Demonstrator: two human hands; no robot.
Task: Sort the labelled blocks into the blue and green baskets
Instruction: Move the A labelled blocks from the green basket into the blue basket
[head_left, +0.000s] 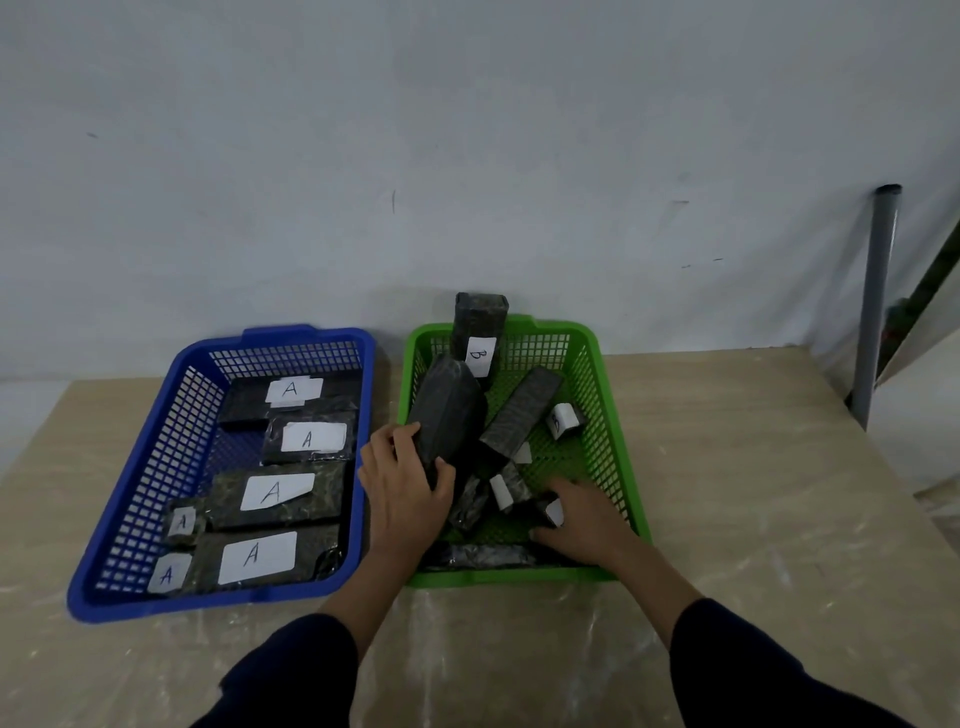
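— Sleeves first, dark ones, then both hands reaching over the green basket's (506, 574) near rim. What does each hold?

— The left hand (402, 486) grips the lower end of a large dark block (449, 410), fingers and thumb curled round it. The right hand (582, 514) lies low in the basket's near right corner, fingers around a small dark block with a white label (553, 512); whether it truly pinches it I cannot tell.

— And how does the big block lie?

— Tilted, its long axis running up and away from the left hand toward the basket's far wall, inside the green basket. The left hand is the nearer one.

— Beyond that?

— A tall block marked B (478, 332) stands against the far wall. The blue basket (218, 597), just beside on the counter (753, 519), holds flat blocks labelled A (278, 493).
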